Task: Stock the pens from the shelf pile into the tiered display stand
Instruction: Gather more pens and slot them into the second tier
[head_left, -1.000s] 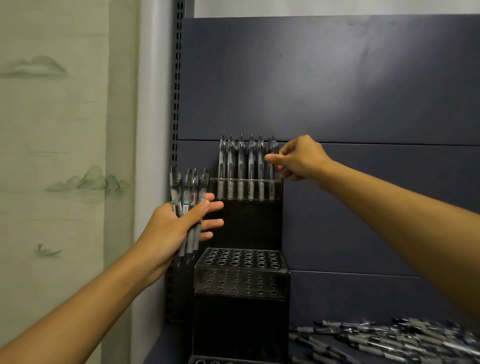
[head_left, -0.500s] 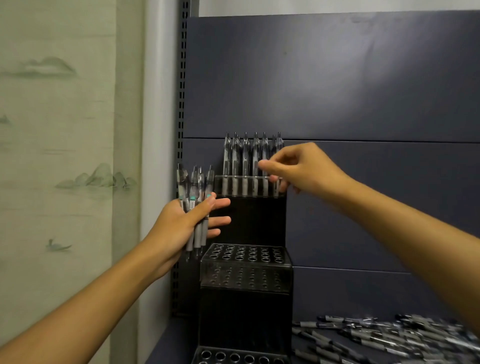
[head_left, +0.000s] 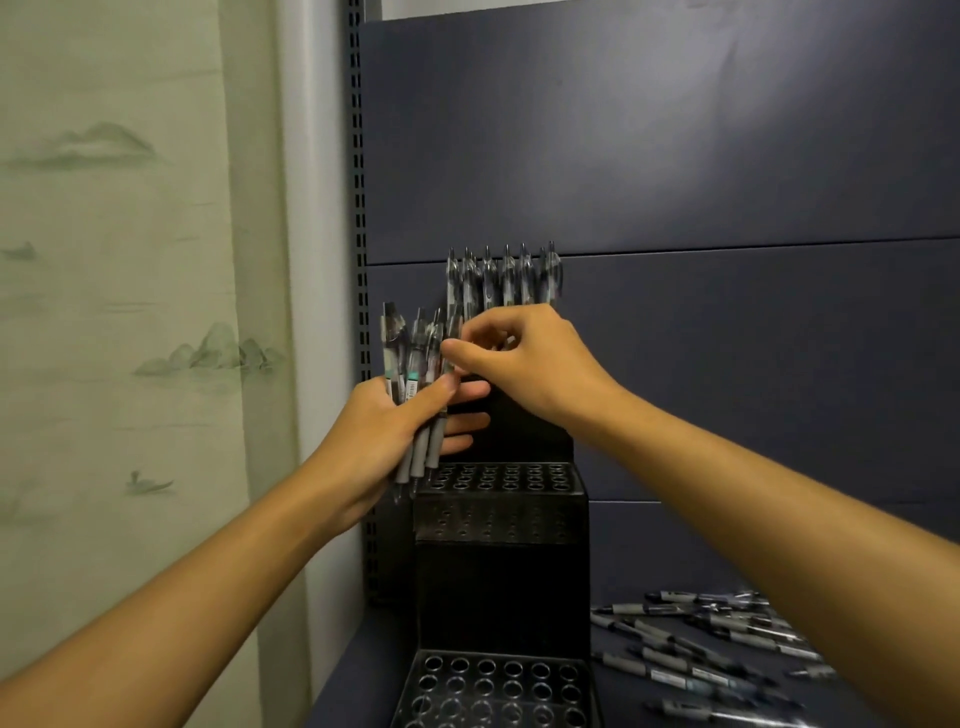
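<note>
Nearest, bottom tier of black display stand (head_left: 498, 688): rows of round holes, all bare. Right of it, loose pile of pens (head_left: 711, 654) strewn flat on dark shelf (head_left: 872, 706), just beside stand's base. Middle tier: holes likewise bare. Above its left edge, left hand (head_left: 395, 436) gripping upright bundle of pens (head_left: 415, 364), tips down. Right hand (head_left: 524, 364) curled, thumb and forefinger pinching at bundle's top. Farthest, top tier: row of standing pens (head_left: 501, 278) against blue back panel (head_left: 675, 156). Open room right of stand and above.
</note>
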